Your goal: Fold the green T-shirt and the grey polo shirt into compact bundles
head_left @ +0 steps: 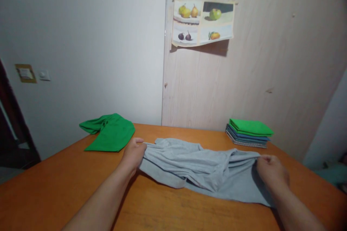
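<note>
Left hand (135,154) is pinching gray cloth (189,160) at left end, right hand (272,173) is pinching right end; it's spanning mid-table (162,209), bunched, bare wood showing nearside. Green cloth (115,133) is sitting by far-left edge, near left hand; folded stack (249,133) is sitting near far-right edge.

The light is rather dim. Below the rectangular white paper sheet with painted fruits (202,23), a dark shadow shows light coming from above. Far right of this sheet, corners are dark, details soft.
</note>
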A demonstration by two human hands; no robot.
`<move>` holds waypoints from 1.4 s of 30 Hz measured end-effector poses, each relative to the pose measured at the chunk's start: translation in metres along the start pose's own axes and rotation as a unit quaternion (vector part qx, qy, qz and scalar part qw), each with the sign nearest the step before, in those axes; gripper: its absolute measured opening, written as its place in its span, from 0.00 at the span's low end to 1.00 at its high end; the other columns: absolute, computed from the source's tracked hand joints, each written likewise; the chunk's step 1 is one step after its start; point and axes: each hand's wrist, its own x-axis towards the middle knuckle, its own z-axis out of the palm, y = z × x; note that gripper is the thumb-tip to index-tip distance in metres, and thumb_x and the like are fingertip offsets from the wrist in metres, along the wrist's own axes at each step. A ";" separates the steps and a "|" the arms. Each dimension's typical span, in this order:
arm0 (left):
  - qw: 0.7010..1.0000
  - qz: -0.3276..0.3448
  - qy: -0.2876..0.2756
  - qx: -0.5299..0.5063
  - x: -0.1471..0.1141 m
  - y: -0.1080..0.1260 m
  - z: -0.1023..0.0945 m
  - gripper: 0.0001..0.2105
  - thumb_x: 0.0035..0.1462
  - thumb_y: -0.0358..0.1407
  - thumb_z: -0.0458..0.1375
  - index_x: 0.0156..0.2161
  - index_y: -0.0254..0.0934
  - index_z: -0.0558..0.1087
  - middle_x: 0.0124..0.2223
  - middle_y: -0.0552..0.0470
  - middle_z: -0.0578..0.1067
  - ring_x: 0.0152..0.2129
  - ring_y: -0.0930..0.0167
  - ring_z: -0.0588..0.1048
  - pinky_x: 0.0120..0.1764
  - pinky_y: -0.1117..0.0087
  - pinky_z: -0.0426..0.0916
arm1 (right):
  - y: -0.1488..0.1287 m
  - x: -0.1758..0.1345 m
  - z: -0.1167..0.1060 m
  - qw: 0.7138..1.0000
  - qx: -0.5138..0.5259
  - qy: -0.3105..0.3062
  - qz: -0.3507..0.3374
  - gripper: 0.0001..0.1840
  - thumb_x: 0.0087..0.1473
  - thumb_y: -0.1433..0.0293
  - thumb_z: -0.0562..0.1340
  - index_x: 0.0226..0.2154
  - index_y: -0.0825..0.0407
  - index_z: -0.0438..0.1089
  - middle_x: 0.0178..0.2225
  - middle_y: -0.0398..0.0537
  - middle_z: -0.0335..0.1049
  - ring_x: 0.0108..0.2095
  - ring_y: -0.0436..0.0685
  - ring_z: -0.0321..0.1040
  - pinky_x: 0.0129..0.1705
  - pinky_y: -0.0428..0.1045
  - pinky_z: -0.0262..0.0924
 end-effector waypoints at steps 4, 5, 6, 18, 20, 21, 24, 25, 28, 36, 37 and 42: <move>0.998 -0.008 -0.043 -0.038 -0.003 0.004 -0.001 0.22 0.44 0.35 0.56 0.48 0.34 0.72 0.25 0.56 0.73 0.19 0.70 0.70 0.23 0.74 0.60 | -0.029 -0.013 -0.005 0.997 0.067 0.005 -0.047 0.22 0.55 0.57 0.53 0.43 0.52 0.73 0.36 0.56 0.76 0.35 0.63 0.71 0.34 0.52 0.56; 0.997 -0.008 -0.050 -0.054 -0.004 0.005 -0.001 0.22 0.44 0.35 0.56 0.47 0.34 0.73 0.25 0.55 0.74 0.20 0.70 0.71 0.23 0.74 0.61 | -0.038 -0.018 -0.007 0.993 0.089 -0.008 -0.078 0.20 0.55 0.56 0.54 0.40 0.50 0.74 0.35 0.53 0.76 0.35 0.62 0.71 0.35 0.52 0.57; 0.996 -0.010 -0.058 -0.071 -0.004 0.006 -0.001 0.21 0.43 0.35 0.57 0.45 0.33 0.74 0.26 0.54 0.75 0.20 0.70 0.71 0.24 0.74 0.61 | -0.046 -0.023 -0.010 0.988 0.111 -0.020 -0.104 0.19 0.55 0.55 0.54 0.38 0.49 0.74 0.33 0.51 0.75 0.34 0.62 0.71 0.35 0.52 0.58; 0.975 -0.058 -0.096 -0.191 -0.004 0.004 -0.001 0.15 0.39 0.35 0.61 0.36 0.32 0.77 0.24 0.54 0.75 0.18 0.73 0.70 0.23 0.75 0.61 | -0.086 -0.087 -0.022 0.858 0.167 -0.392 -0.285 0.25 0.47 0.68 0.61 0.50 0.47 0.73 0.29 0.41 0.71 0.30 0.54 0.65 0.33 0.47 0.57; 0.972 -0.070 -0.105 -0.200 -0.004 0.005 -0.001 0.15 0.39 0.34 0.61 0.37 0.33 0.77 0.24 0.54 0.75 0.17 0.73 0.70 0.23 0.75 0.60 | -0.089 -0.089 -0.018 0.860 0.144 -0.389 -0.298 0.13 0.48 0.67 0.62 0.38 0.48 0.76 0.28 0.42 0.71 0.30 0.54 0.65 0.33 0.48 0.56; 0.969 -0.076 -0.112 -0.205 -0.005 0.006 -0.002 0.15 0.39 0.34 0.61 0.37 0.33 0.77 0.24 0.54 0.75 0.17 0.73 0.70 0.23 0.75 0.61 | -0.091 -0.088 -0.017 0.860 0.148 -0.386 -0.299 0.08 0.49 0.66 0.62 0.32 0.49 0.75 0.28 0.42 0.71 0.30 0.54 0.64 0.32 0.47 0.55; 0.962 -0.080 -0.136 -0.224 -0.007 0.011 -0.006 0.14 0.40 0.33 0.62 0.36 0.33 0.78 0.26 0.53 0.77 0.20 0.72 0.72 0.24 0.74 0.63 | -0.094 -0.085 -0.018 0.847 0.211 -0.406 -0.270 0.10 0.52 0.63 0.61 0.24 0.51 0.68 0.24 0.41 0.65 0.27 0.52 0.58 0.29 0.47 0.51; 0.958 -0.078 -0.146 -0.233 -0.007 0.013 -0.008 0.13 0.40 0.32 0.63 0.36 0.33 0.78 0.28 0.52 0.78 0.21 0.71 0.73 0.25 0.74 0.64 | -0.094 -0.083 -0.021 0.837 0.239 -0.421 -0.253 0.12 0.54 0.62 0.61 0.24 0.51 0.66 0.23 0.40 0.62 0.26 0.51 0.56 0.28 0.46 0.50; 0.945 -0.075 -0.186 -0.259 -0.008 0.019 -0.015 0.12 0.42 0.31 0.65 0.36 0.32 0.78 0.32 0.49 0.79 0.26 0.70 0.76 0.29 0.73 0.68 | -0.092 -0.080 -0.034 0.799 0.304 -0.476 -0.208 0.14 0.55 0.60 0.61 0.24 0.51 0.64 0.23 0.39 0.60 0.25 0.49 0.55 0.27 0.46 0.49; 0.859 -0.078 -0.277 -0.423 -0.009 0.028 -0.026 0.14 0.53 0.32 0.66 0.47 0.35 0.76 0.41 0.47 0.80 0.36 0.69 0.79 0.41 0.70 0.74 | -0.085 -0.074 -0.044 0.673 0.557 -0.484 -0.047 0.15 0.53 0.58 0.67 0.26 0.52 0.69 0.19 0.38 0.59 0.20 0.46 0.50 0.25 0.45 0.50; 0.849 -0.068 -0.284 -0.441 -0.010 0.028 -0.024 0.16 0.55 0.32 0.65 0.49 0.36 0.75 0.45 0.46 0.79 0.41 0.68 0.79 0.45 0.69 0.73 | -0.084 -0.072 -0.041 0.669 0.584 -0.460 -0.014 0.14 0.52 0.60 0.68 0.26 0.51 0.69 0.19 0.37 0.59 0.19 0.46 0.49 0.25 0.45 0.50; 0.921 -0.081 -0.221 -0.312 -0.008 0.011 -0.006 0.26 0.53 0.36 0.67 0.57 0.37 0.68 0.56 0.39 0.75 0.50 0.61 0.77 0.52 0.62 0.71 | -0.071 -0.057 -0.016 0.724 0.547 -0.404 0.115 0.23 0.54 0.55 0.65 0.17 0.51 0.63 0.13 0.37 0.53 0.16 0.46 0.49 0.21 0.44 0.50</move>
